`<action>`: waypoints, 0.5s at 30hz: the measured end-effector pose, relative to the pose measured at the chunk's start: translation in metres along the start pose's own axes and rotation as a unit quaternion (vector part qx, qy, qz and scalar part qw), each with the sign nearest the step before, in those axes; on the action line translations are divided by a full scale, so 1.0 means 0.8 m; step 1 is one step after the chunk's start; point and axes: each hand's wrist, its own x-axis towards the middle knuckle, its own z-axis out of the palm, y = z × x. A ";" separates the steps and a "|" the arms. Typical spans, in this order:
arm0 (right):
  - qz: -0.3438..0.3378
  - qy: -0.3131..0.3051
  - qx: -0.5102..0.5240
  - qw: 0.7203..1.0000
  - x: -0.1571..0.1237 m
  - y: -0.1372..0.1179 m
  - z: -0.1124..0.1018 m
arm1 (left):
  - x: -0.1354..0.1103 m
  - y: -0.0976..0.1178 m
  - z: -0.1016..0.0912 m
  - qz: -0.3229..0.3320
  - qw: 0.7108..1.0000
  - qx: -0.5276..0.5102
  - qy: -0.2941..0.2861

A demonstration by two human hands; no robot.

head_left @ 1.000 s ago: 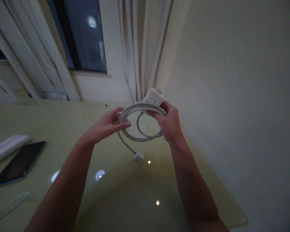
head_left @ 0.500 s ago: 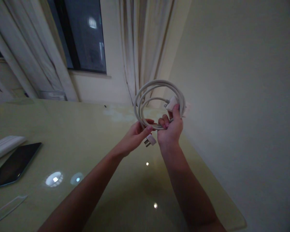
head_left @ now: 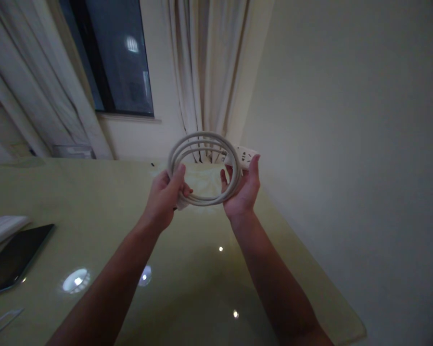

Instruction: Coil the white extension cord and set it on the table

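A pale grey extension cord [head_left: 202, 201] is wound into a loose coil and held up above the table. My left hand [head_left: 163, 196] closes around the coil's left side, thumb on top. Just under those fingers the white plug [head_left: 182, 203] shows in part. On the right, the white socket block [head_left: 247, 156] faces me with its slots visible. My right hand [head_left: 244, 191] supports that block, thumb against its end, while the coil's right side rests at its fingers. Some fingers of this hand are hidden behind the cord.
The glossy pale table [head_left: 94, 206] reflects several lights. At its left lie a dark tablet [head_left: 19, 257], a long white object [head_left: 3, 230] and a thin white looped item [head_left: 3, 321]. A bare wall [head_left: 353, 158] runs along the right; curtains [head_left: 209, 62] hang behind.
Both hands have shifted left with the coil, and my left hand has moved to the coil's left side, farther from my right. The socket block has turned so its slots show.
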 end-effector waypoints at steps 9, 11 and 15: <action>0.005 -0.100 -0.221 0.970 0.051 -0.007 -0.048 | 0.009 0.042 -0.066 0.008 0.953 0.301 -0.042; 0.065 -0.207 -0.309 0.926 0.053 -0.025 -0.061 | 0.007 0.046 -0.064 0.010 0.942 0.328 -0.065; 0.156 -0.350 -0.406 0.830 0.042 -0.066 -0.072 | 0.003 0.048 -0.051 0.026 0.930 0.345 -0.123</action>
